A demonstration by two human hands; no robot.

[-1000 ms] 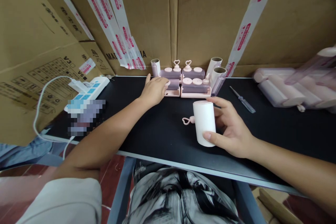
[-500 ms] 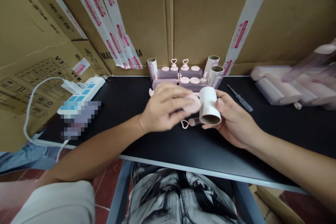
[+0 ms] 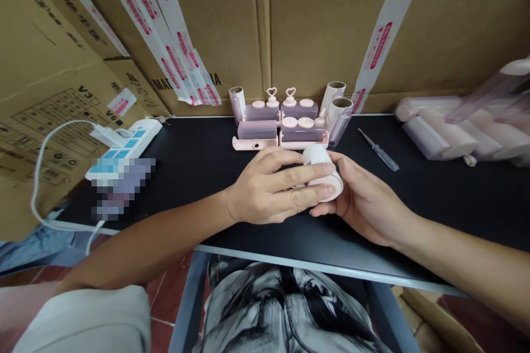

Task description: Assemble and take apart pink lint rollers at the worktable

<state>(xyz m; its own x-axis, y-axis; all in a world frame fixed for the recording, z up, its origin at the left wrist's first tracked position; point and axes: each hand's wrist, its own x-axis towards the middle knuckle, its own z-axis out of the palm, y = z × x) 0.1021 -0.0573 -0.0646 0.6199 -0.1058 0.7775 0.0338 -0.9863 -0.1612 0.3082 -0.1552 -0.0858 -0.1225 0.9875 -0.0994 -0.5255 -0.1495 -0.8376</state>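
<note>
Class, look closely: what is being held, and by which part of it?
A white roll: the right hand grips its side; the left hand lies over its near end.

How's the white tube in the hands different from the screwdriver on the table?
The white tube is fat and white; the screwdriver is thin, with a see-through handle. The left hand and right hand hold the tube, while the screwdriver lies untouched on the black table. Fingers partly cover the tube; nothing covers the screwdriver.
</note>
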